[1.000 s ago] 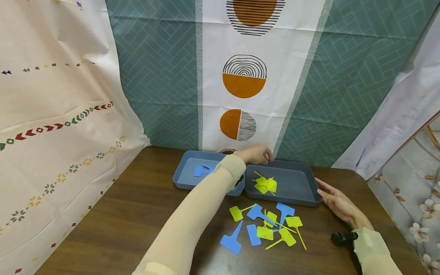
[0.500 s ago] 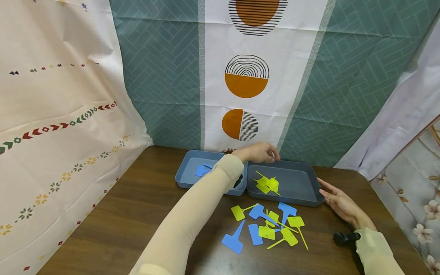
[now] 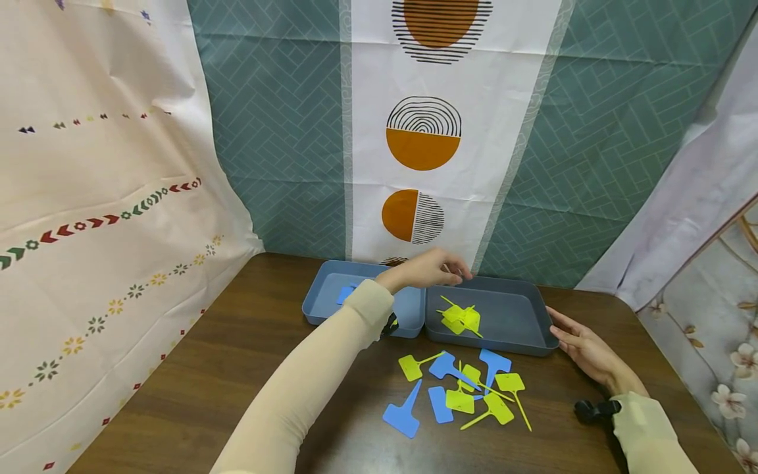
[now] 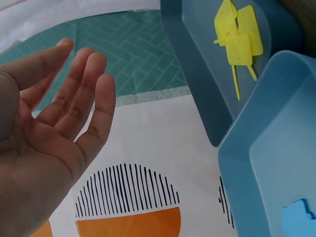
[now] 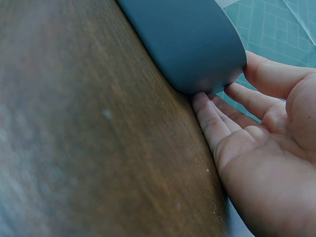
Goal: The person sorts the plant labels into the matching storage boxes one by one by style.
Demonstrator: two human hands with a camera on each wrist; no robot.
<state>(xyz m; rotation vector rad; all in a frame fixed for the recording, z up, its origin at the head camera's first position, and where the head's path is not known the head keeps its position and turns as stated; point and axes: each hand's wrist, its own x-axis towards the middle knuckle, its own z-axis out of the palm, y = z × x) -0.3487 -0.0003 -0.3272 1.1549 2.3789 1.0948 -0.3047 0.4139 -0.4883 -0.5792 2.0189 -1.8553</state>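
My left hand (image 3: 429, 268) hovers over the back edges of two trays, where they meet. In the left wrist view its fingers are loosely bent, with nothing in them. The fingertips and thumb of my right hand (image 3: 592, 352) touch the right end of the dark grey tray (image 3: 515, 313); the right wrist view shows them against its outer corner. In that tray lies a small heap of yellow plant labels (image 3: 462, 319). The blue-grey tray (image 3: 326, 296) on the left holds blue plant labels (image 3: 345, 294), partly hidden by my left forearm.
On the brown table (image 3: 237, 355) in front of the trays, yellow T-shaped labels (image 3: 499, 408) and blue ones (image 3: 403, 417) lie mixed, some overlapping. A patterned cloth (image 3: 284, 164) hangs right behind the trays. Light curtains (image 3: 669, 217) flank the table.
My left hand first shifts slightly right, then draws back left over the tray edges, its forearm moving left too. My right hand stays at the dark tray's end.
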